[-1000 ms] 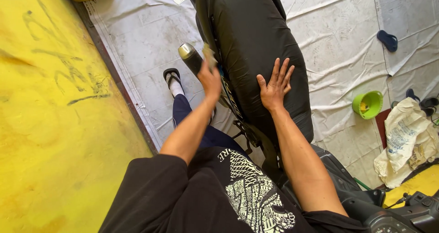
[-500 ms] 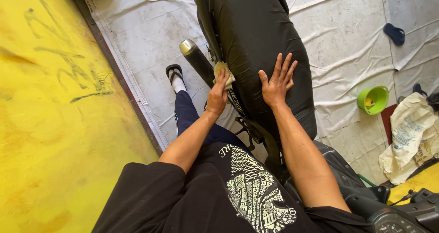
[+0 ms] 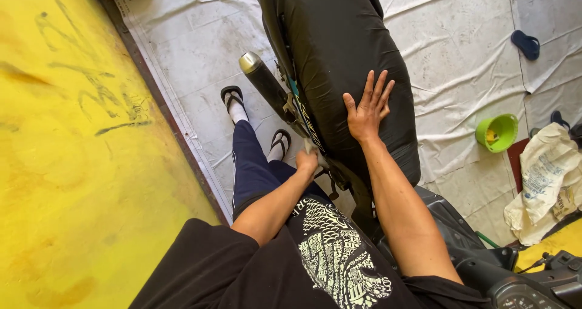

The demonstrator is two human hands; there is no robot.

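Note:
I stand beside a motorcycle with a black seat [image 3: 333,48]. My right hand [image 3: 367,107] lies flat on the seat with its fingers spread and holds nothing. My left hand [image 3: 307,162] is closed around a small pale pad [image 3: 308,146] and presses it against the bike's side just under the seat edge. The pad is mostly hidden by my fingers. A dark exhaust pipe [image 3: 264,82] with a shiny tip juts out beyond my left hand.
A yellow wall [image 3: 73,163] runs close along the left. White sheeting [image 3: 194,48] covers the floor. My sandalled feet [image 3: 233,98] stand between wall and bike. At the right lie a green bowl [image 3: 497,132], a white sack [image 3: 548,175] and a blue sandal [image 3: 525,44].
My left hand has come down and towards me along the bike's side, from near the exhaust tip to under the seat edge. My right hand stays on the seat.

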